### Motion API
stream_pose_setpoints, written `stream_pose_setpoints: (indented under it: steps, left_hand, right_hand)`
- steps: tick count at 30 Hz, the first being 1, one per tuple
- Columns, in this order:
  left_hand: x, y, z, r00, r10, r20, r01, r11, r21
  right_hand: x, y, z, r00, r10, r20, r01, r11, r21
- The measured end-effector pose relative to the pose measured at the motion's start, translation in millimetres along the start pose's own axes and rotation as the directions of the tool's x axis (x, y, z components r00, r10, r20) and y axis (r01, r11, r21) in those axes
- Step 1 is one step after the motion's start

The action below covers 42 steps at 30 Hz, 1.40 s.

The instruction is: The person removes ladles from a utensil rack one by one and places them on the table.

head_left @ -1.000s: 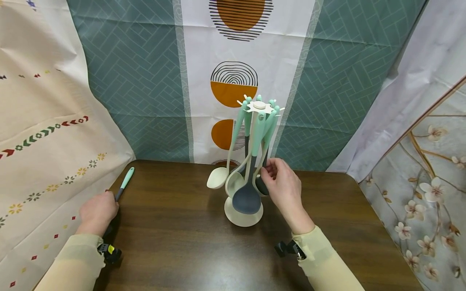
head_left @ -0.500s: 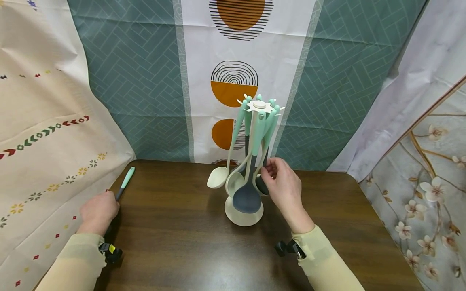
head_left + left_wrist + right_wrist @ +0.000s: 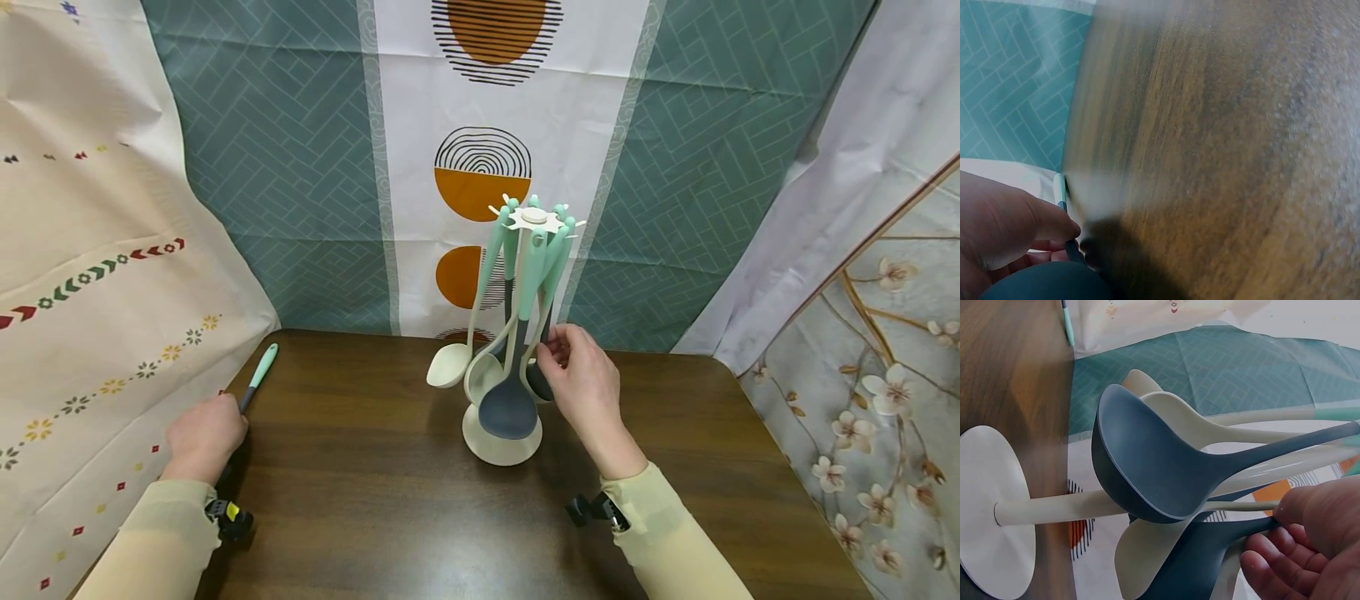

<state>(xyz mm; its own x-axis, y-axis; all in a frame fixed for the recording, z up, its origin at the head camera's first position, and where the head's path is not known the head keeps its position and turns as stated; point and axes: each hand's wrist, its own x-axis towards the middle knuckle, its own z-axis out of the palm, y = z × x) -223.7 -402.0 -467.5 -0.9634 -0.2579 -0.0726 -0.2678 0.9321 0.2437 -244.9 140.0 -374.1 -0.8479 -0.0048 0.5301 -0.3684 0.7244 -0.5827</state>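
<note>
A white utensil stand [image 3: 501, 450] stands upright on the table, with several mint-handled kitchen utensils hanging around its post. At the front hangs a dark grey ladle [image 3: 508, 408]; beside it is a white ladle [image 3: 447, 367]. My right hand [image 3: 587, 379] pinches the neck of a dark grey utensil with a widening head [image 3: 1191, 565], on the stand's right side. Its lower head runs out of the right wrist view. At the table's left edge, my left hand [image 3: 204, 435] grips a mint-handled grey utensil [image 3: 262, 367]. A rounded dark grey part fills the bottom of the left wrist view.
The brown wooden table [image 3: 360, 500] ends at a teal and white patterned cloth [image 3: 285, 208] behind. A cream embroidered cloth [image 3: 90, 350] hangs along the left, and a floral cloth [image 3: 870, 417] along the right.
</note>
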Motion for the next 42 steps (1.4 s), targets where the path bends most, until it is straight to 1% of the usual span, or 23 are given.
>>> stream_pose_setpoints:
  steps: [6,12,14,18,20,23,25,29,33,37,38,39,42]
  left_hand:
    - [-0.1,1.2,-2.0,1.0,-0.02,0.02,0.02,1.0,-0.01]
    - [-0.1,1.3,-2.3,1.0,-0.024,0.016,0.024,1.0,-0.011]
    - [-0.5,1.9,-2.4,1.0,-0.02,0.004,0.021,1.0,-0.01]
    - [-2.5,5.2,-2.9,0.999,-0.013,-0.038,0.012,1.0,-0.014]
    - [-4.0,8.5,-2.7,0.998,-0.004,-0.066,0.003,1.0,-0.014]
    - [-5.6,15.1,-2.2,0.991,0.026,-0.129,-0.028,1.0,-0.01]
    - [-6.9,20.8,-2.1,0.984,0.051,-0.173,-0.052,0.999,-0.001]
    - [-10.0,36.0,-4.3,0.961,0.101,-0.259,-0.099,0.995,0.02]
    - [-13.6,52.1,-8.0,0.937,0.143,-0.32,-0.142,0.99,0.029]
    - [-17.8,64.3,-10.5,0.91,0.185,-0.372,-0.186,0.982,0.032]
    - [-18.9,67.5,-10.9,0.9,0.195,-0.389,-0.198,0.98,0.033]
    - [-19.7,70.6,-10.9,0.887,0.208,-0.413,-0.211,0.977,0.038]
    - [-21.2,80.2,-11.1,0.84,0.25,-0.483,-0.256,0.965,0.054]
  right_hand:
    - [0.5,0,0,1.0,-0.002,0.0,0.002,1.0,0.0]
    - [0.7,-1,0,1.0,0.0,0.005,0.0,1.0,0.001]
    - [0.7,-1,0,1.0,0.0,0.006,0.0,1.0,0.001]
    - [0.7,-1,0,1.0,-0.003,0.005,0.003,1.0,0.0]
    - [0.5,-1,0,1.0,-0.003,0.003,0.003,1.0,-0.001]
    - [0.6,-1,0,1.0,0.001,0.005,-0.001,1.0,-0.001]
    - [0.6,-1,0,1.0,0.003,0.006,-0.003,1.0,-0.001]
    - [0.5,-1,0,1.0,0.004,0.006,-0.004,1.0,-0.001]
    - [0.5,-1,0,1.0,0.003,0.001,-0.003,1.0,-0.003]
    - [0.5,-1,0,1.0,0.007,0.01,-0.007,1.0,-0.004]
    - [0.5,-1,1,1.0,0.009,0.012,-0.009,1.0,-0.005]
    - [0.4,-1,1,1.0,0.01,0.013,-0.01,1.0,-0.006]
    - [0.4,-1,0,1.0,0.013,0.01,-0.013,1.0,-0.011]
